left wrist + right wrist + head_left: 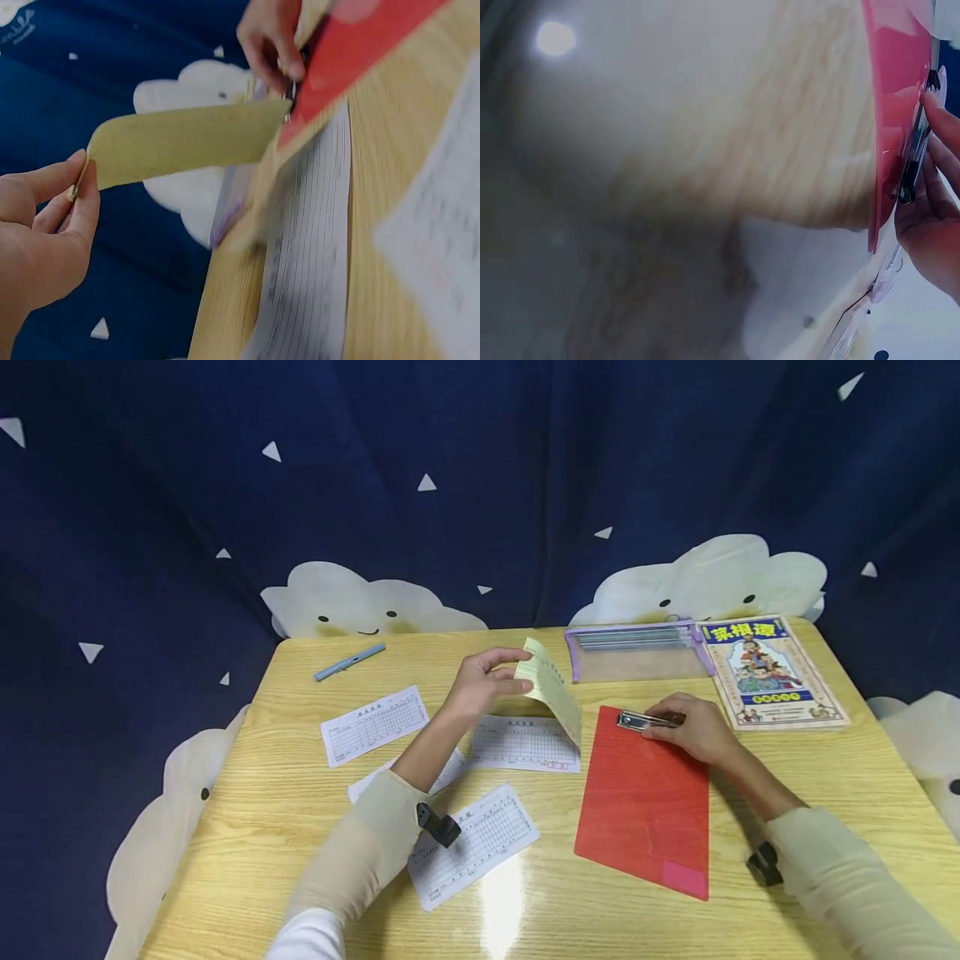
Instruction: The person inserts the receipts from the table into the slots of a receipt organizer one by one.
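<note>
My left hand (483,683) pinches one end of a yellow printed slip (553,693) between thumb and fingers. The slip (187,144) bends away from the fingertips, and its far end hangs beside the top left of a red clipboard (641,802). With thumb and fingers my right hand (696,728) grips the metal clip (632,720) at the board's top edge. In the right wrist view, fingers lie along the clip (913,157). Under the raised slip lies a white printed form (517,745), partly covered by it in the head view.
More white forms (375,725) lie on the left and front of the wooden table (262,827), some behind my left arm. A blue pen (349,662) lies at the back left. Farther back are a purple-edged zip pouch (641,667) and an illustrated book (772,672). A dark curtain hangs behind.
</note>
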A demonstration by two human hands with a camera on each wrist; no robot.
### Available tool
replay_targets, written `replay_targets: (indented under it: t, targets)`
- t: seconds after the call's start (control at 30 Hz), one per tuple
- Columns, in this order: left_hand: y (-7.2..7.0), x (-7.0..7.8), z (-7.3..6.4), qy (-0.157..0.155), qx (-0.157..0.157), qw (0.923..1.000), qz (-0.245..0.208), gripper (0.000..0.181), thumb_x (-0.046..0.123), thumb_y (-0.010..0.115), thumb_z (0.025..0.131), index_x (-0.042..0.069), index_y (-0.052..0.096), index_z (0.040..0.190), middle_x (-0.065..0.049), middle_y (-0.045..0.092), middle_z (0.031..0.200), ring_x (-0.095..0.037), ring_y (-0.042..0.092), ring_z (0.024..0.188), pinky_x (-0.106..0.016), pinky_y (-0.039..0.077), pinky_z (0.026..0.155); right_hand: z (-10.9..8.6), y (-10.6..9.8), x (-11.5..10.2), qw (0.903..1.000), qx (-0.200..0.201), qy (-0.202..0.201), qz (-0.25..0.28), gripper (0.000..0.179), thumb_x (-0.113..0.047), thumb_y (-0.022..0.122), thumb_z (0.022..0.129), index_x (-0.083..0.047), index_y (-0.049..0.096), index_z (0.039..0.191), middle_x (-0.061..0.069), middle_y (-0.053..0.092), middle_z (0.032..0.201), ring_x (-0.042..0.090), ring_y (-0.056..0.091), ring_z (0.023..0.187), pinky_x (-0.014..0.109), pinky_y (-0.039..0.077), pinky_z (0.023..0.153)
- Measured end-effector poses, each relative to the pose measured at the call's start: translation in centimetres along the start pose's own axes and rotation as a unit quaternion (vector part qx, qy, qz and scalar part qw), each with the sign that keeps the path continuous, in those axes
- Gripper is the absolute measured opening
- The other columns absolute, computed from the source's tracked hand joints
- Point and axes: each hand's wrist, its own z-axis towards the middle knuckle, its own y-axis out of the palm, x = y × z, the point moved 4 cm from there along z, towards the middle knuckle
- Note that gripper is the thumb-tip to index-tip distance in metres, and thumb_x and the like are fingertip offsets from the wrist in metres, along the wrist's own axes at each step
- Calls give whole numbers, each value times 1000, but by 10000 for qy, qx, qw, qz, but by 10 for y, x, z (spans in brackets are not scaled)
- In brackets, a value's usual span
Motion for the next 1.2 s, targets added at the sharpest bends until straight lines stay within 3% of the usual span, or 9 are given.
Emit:
replay_targets:
  t: [0.1, 0.23, 0.33, 0.43, 0.57, 0.67, 0.83, 1.03, 1.2]
  targets:
    - [15, -2, -2, 83, -268, 9988, -407, 44, -8, 70, 77, -1, 60, 120, -3, 64, 114, -7, 66, 85, -21, 52, 78, 1, 0, 2, 10000, 47, -15, 55, 33, -26, 83, 70, -8, 73, 96, 11, 70, 94, 29, 64, 88, 41, 48, 78]
    - [34, -14, -3, -66, -559, 9970, -527, 45, -11, 68, 77, -3, 59, 120, -15, 66, 114, -9, 67, 84, -21, 53, 73, 2, 0, 4, 9993, 229, -296, 99, 24, -14, 77, 73, -3, 72, 93, 13, 70, 93, 32, 64, 87, 39, 49, 75]
    - [43, -30, -6, -317, -566, 9979, 29, 42, -6, 71, 76, 1, 64, 117, -17, 66, 115, -9, 65, 84, -20, 51, 70, 2, 0, 3, 9980, 264, -551, 136, 21, -8, 72, 74, 0, 72, 93, 14, 69, 92, 31, 64, 82, 35, 50, 72]
    - [52, -48, -10, -578, -472, 9945, 730, 38, 0, 75, 75, 6, 69, 112, -8, 65, 121, -7, 62, 91, -19, 49, 70, 3, 0, 3, 9989, 91, -427, 188, 20, -11, 74, 76, -3, 72, 94, 12, 70, 91, 27, 64, 80, 31, 50, 68]
    - [67, -67, -17, -984, -422, 9875, 1160, 35, -2, 77, 72, 9, 72, 105, -1, 67, 87, -8, 62, 75, -22, 51, 62, 4, 0, 5, 9995, -246, 99, 193, 31, -26, 80, 75, -7, 73, 98, 11, 70, 94, 25, 63, 84, 33, 48, 71]
    - [82, -75, -20, -1061, -379, 9806, 1607, 35, -2, 80, 68, 9, 73, 100, 5, 51, 63, -6, 49, 58, -20, 46, 54, 4, 0, 7, 9984, -412, 332, 177, 37, -34, 80, 74, -8, 72, 101, 11, 69, 98, 25, 62, 87, 34, 46, 72]
    - [107, -80, -19, -645, -250, 9636, 2584, 41, 4, 86, 61, 10, 74, 99, 3, 60, 69, -3, 42, 62, -15, 37, 54, 2, 1, 10, 9982, -450, 375, 155, 39, -35, 80, 74, -9, 71, 102, 11, 68, 99, 26, 61, 89, 34, 45, 73]
    - [123, -86, -21, -208, -251, 9609, 2750, 57, -3, 87, 57, 1, 67, 109, -11, 69, 97, -9, 65, 76, -11, 47, 60, -1, 3, 9, 9995, -247, 127, 137, 36, -32, 80, 75, -8, 72, 102, 9, 67, 97, 26, 62, 89, 36, 47, 73]
    - [126, -86, -21, 102, -233, 9573, 2879, 62, -5, 87, 56, -2, 64, 114, -13, 64, 107, -15, 65, 87, -10, 47, 65, -2, 3, 6, 9995, 68, -269, 134, 28, -22, 79, 76, -7, 73, 98, 7, 67, 92, 22, 62, 82, 30, 48, 66]
